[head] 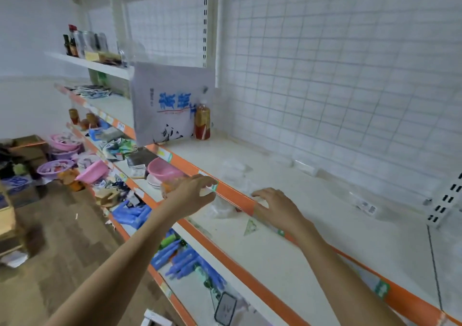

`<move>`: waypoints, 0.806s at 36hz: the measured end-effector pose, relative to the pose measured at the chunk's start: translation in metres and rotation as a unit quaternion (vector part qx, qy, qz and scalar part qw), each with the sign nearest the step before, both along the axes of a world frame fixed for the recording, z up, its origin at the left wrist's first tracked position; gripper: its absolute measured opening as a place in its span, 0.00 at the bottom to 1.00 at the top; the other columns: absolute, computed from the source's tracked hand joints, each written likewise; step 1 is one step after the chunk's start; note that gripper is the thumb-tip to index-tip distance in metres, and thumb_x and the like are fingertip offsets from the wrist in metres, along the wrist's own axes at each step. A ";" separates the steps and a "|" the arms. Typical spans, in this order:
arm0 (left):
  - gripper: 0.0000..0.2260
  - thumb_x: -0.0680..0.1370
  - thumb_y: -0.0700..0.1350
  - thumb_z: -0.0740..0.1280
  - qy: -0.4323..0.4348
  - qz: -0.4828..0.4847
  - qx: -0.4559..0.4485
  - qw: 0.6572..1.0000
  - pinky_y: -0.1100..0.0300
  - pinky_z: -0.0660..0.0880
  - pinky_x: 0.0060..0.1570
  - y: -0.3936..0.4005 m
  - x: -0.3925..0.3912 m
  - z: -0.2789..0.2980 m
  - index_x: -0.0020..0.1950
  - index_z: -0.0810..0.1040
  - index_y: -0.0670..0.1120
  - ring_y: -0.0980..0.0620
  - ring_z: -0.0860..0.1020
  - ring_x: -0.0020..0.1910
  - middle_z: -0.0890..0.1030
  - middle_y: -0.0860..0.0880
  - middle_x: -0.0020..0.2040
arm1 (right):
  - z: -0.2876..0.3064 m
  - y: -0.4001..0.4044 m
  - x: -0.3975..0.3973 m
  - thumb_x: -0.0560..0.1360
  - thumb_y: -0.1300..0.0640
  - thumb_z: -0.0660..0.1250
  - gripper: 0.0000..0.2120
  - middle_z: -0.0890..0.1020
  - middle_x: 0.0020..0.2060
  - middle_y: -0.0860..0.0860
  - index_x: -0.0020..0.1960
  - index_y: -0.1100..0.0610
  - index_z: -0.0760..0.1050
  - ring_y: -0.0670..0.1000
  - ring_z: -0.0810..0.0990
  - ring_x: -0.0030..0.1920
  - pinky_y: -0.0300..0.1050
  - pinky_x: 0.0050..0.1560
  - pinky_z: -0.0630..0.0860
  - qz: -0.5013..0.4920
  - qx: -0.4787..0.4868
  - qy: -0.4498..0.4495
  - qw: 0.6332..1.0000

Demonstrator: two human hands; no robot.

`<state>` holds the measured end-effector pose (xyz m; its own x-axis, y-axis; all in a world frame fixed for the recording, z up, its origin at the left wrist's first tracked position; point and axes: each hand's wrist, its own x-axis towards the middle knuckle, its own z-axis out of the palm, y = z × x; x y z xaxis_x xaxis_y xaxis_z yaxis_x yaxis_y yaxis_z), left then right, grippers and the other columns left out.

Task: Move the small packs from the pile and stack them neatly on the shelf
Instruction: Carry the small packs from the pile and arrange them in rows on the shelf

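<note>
- Small packs (236, 173): faint, clear-wrapped items lie loose on the white shelf (325, 215), just behind its orange front edge (232, 193); a few more sit on the shelf below, near (220, 208). Blur hides their exact count.
- Head view: the left hand (192, 195) hovers at the orange edge, fingers loosely curled, grip holding nothing I can make out. The right hand (277, 208) rests fingertips on the edge, grip wide and holding nothing.
- Step, as I judge it: reaching for the pile, nothing picked yet.
- Next move calls for pinching one slippery pack cleanly, then laying it flat and square farther back on the shelf.
</note>
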<state>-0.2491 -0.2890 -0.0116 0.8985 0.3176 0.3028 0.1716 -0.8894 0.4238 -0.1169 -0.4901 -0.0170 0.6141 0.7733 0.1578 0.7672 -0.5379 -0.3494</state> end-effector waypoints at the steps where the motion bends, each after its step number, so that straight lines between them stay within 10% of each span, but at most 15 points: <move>1: 0.15 0.78 0.49 0.63 0.011 -0.005 0.011 1.000 0.64 0.68 0.55 0.005 0.012 0.000 0.64 0.73 0.50 0.52 0.75 0.58 0.75 0.51 0.60 | -0.006 0.009 0.010 0.78 0.51 0.59 0.18 0.72 0.66 0.48 0.67 0.50 0.70 0.52 0.69 0.65 0.47 0.64 0.67 0.001 -0.008 0.001 1.000; 23: 0.26 0.79 0.58 0.57 0.189 -0.147 0.072 0.968 0.55 0.52 0.72 0.126 0.229 -0.035 0.75 0.55 0.56 0.53 0.51 0.75 0.53 0.52 0.76 | -0.028 0.112 0.162 0.75 0.45 0.64 0.28 0.56 0.70 0.50 0.73 0.46 0.60 0.51 0.57 0.70 0.48 0.68 0.63 -0.010 -0.080 0.044 0.996; 29: 0.51 0.56 0.80 0.54 0.208 -0.201 -0.001 0.957 0.54 0.49 0.73 0.150 0.249 -0.039 0.75 0.51 0.58 0.56 0.44 0.75 0.48 0.56 0.76 | -0.032 0.125 0.173 0.72 0.47 0.70 0.30 0.60 0.59 0.49 0.71 0.46 0.64 0.49 0.62 0.64 0.36 0.62 0.61 -0.042 -0.021 0.094 0.994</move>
<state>-0.0005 -0.1388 -0.0509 0.9909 -0.0795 -0.1089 -0.0303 -0.9182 0.3950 0.0565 -0.3654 -0.0491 0.6925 0.7214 0.0023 0.6420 -0.6149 -0.4580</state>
